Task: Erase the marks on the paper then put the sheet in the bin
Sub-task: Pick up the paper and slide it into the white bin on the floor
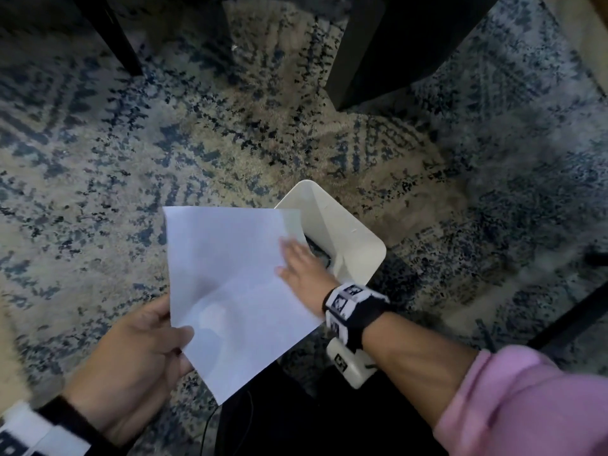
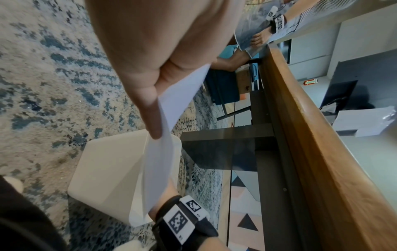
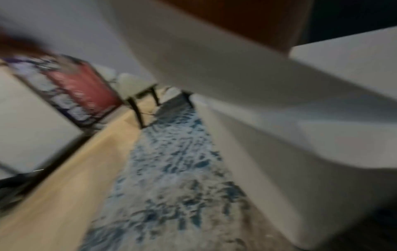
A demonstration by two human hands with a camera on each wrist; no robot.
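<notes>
A blank white sheet (image 1: 230, 284) hangs tilted above the rug, and its upper right corner overlaps the mouth of the white bin (image 1: 348, 222). My left hand (image 1: 177, 340) pinches the sheet's lower left edge, thumb on top; the left wrist view shows the same pinch on the sheet (image 2: 182, 95) above the bin (image 2: 107, 169). With straight fingers, my right hand (image 1: 292, 258) lies flat on the sheet's right edge, just over the bin's opening. The right wrist view is blurred, with only pale surfaces (image 3: 236, 76) close up.
The bin stands on a blue and beige patterned rug (image 1: 164, 143). Dark table legs (image 1: 378, 60) rise behind it, another leg (image 1: 112, 37) at the far left. Something dark (image 1: 317, 253) lies inside the bin. A wooden tabletop edge (image 2: 311, 135) runs beside my left hand.
</notes>
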